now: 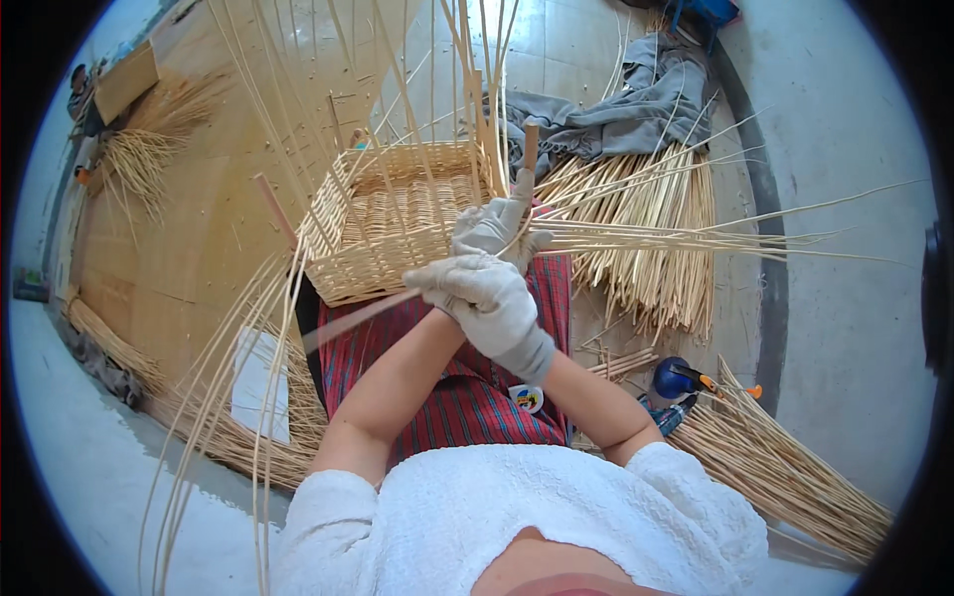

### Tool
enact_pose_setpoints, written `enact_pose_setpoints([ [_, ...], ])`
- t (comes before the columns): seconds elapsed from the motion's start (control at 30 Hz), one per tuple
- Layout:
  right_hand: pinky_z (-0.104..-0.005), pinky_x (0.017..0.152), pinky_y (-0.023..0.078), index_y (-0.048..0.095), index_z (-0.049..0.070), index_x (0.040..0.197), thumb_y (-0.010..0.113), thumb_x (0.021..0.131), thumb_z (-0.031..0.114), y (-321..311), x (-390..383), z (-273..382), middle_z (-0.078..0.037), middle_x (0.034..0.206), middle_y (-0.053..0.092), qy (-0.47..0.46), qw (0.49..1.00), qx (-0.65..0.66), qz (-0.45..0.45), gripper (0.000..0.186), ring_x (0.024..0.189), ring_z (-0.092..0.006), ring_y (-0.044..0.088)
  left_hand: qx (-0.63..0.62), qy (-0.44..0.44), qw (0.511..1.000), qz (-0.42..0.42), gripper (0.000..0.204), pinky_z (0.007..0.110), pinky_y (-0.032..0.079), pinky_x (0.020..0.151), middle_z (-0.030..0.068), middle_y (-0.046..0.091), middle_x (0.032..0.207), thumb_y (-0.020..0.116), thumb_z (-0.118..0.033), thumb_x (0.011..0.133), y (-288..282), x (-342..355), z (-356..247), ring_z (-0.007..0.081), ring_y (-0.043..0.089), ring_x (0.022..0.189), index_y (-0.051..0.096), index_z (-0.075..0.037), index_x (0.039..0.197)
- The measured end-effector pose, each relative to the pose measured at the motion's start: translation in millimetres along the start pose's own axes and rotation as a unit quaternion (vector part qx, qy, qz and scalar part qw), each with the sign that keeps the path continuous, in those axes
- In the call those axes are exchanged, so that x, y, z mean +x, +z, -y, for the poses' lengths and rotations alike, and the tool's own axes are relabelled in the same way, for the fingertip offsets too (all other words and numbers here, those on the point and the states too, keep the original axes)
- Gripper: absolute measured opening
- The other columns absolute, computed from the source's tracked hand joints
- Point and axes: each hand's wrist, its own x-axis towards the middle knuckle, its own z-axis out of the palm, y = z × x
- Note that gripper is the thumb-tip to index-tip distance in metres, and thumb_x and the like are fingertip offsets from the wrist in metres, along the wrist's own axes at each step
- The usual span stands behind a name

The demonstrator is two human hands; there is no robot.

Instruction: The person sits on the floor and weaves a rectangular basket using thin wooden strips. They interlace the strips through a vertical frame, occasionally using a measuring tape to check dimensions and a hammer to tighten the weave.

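A half-woven rectangular wicker basket point(343, 283) rests tilted on my lap, its tall thin stakes rising from the walls. My forearms cross. My left hand point(492, 226), in a pale work glove, closes round the basket's near right corner, one finger up along a wooden corner post point(531, 149). Over the left wrist lies my gloved right hand point(487, 303), fingers pressed together on a wicker rod point(358, 323) that slants down to the left, blurred by motion. Loose rods point(676, 238) fan out to the right from beside the left hand. The gloves hide the rods' ends at the corner.
A large rod bundle point(646, 268) lies to the right, partly under a grey cloth point(606, 124). More rods point(785, 467) lie at the lower right beside orange-handled cutters point(708, 383). A white sheet point(260, 382) lies at the left on further rods. Long stakes bend over the left side.
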Motion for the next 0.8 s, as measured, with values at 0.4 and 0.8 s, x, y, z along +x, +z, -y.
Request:
enact_pose_setpoints([
  [0.4, -0.0434, 0.074, 0.049, 0.059, 0.006, 0.096, 0.083, 0.082, 0.031, -51.3, 36.4, -112.2, -0.012, 0.088, 0.059, 0.269, 0.923, -0.268, 0.055, 0.037, 0.080, -0.0316, 0.062, -0.550, -0.083, 0.816, -0.159, 0.041, 0.036, 0.063, 0.067, 0.0121, 0.067, 0.112, 0.054, -0.035, 0.106, -73.3, 33.3, 59.8, 0.0219, 0.071, 0.100, 0.056, -0.002, 0.131],
  [0.8, -0.0348, 0.076, 0.052, 0.064, 0.007, 0.117, 0.076, 0.090, 0.019, -20.7, 34.4, -81.3, -0.009, 0.084, 0.061, 0.228, 0.921, -0.297, -0.111, 0.032, 0.077, -0.0213, 0.061, -0.492, -0.027, 0.868, -0.065, 0.029, 0.031, 0.056, 0.091, 0.0125, 0.072, 0.107, 0.068, -0.007, 0.097, -42.0, -67.8, 60.0, 0.0177, 0.068, 0.106, 0.067, -0.002, 0.126],
])
